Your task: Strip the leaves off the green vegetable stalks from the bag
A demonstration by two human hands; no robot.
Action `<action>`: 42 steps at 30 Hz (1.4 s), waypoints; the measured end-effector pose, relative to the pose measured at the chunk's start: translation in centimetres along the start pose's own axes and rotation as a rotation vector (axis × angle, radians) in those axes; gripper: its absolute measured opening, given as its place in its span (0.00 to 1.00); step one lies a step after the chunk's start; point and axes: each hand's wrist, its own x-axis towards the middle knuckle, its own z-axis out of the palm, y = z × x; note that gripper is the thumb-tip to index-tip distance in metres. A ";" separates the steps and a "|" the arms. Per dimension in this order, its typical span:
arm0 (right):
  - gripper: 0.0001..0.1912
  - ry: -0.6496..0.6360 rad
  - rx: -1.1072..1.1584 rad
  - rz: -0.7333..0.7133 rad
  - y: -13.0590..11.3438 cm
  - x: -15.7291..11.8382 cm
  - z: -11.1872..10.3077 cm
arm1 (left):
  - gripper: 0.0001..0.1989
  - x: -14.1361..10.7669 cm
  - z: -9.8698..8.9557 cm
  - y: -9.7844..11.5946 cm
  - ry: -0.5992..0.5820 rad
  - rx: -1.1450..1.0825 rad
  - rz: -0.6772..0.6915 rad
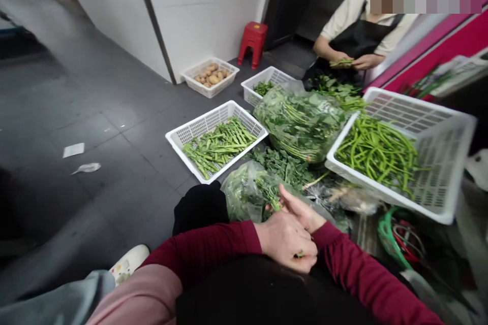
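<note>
Handling a thin-stemmed leafy green sprig [271,197] with both hands, low over the lap. Right hand [305,212] has its thumb raised against the sprig, grip narrow and holding it; leafy tips point up and away, toward a clear plastic bag of greens [237,194] just beyond. Left hand [287,238] sits nearer the body, overlapping the right, fingers curled tight; a small green piece [300,254] pokes out of that grip, rest of its contents hidden. Beyond the bag, a loose dark-green leafy heap [285,166] lies on the grey tiled floor [125,175]. Left of the heap: white plastic slotted basket [208,123] with cut green stalks [229,139]. Right: larger white plastic basket [444,137], tilted, long green beans [377,155] inside. Between the two, a big clear bag stuffed with leafy stems [301,122]. Farther back, a shallow whitish basket [208,92] of brown potatoes [212,77], near a red plastic stool [252,40]. Across from the wearer, a co-worker in a dark apron [353,35] holds some green stems [342,62] in both hands. Green-rimmed container [387,236] at lower right, contents partly unclear.
</note>
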 end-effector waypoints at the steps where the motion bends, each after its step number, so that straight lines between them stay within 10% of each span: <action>1: 0.16 0.011 0.073 -0.068 0.6 -0.9 -0.1 | 0.10 0.5 0.7 0.2 -0.056 -0.009 0.026; 4: 0.16 0.129 0.116 -0.310 0.1 -3.1 -0.7 | 0.08 1.7 2.5 0.9 -0.089 -0.054 0.051; 10: 0.16 0.341 0.034 -0.665 -1.5 -6.8 -3.1 | 0.13 3.0 4.2 0.3 0.521 -0.284 -0.525; 15: 0.15 0.408 0.252 -0.714 -1.2 -7.6 -2.6 | 0.19 3.2 6.0 -0.2 0.358 -0.881 -0.890; 20: 0.16 0.337 0.551 -0.739 -1.0 -7.8 -1.6 | 0.21 3.0 5.2 0.1 0.535 -1.236 -0.935; 28: 0.12 0.180 0.627 -0.627 -2.3 -7.5 0.0 | 0.22 1.5 4.3 -0.7 0.266 -1.529 -0.816; 42: 0.11 0.455 0.325 -0.812 0.0 -8.2 5.4 | 0.21 2.0 3.0 -2.7 0.624 -1.525 -0.982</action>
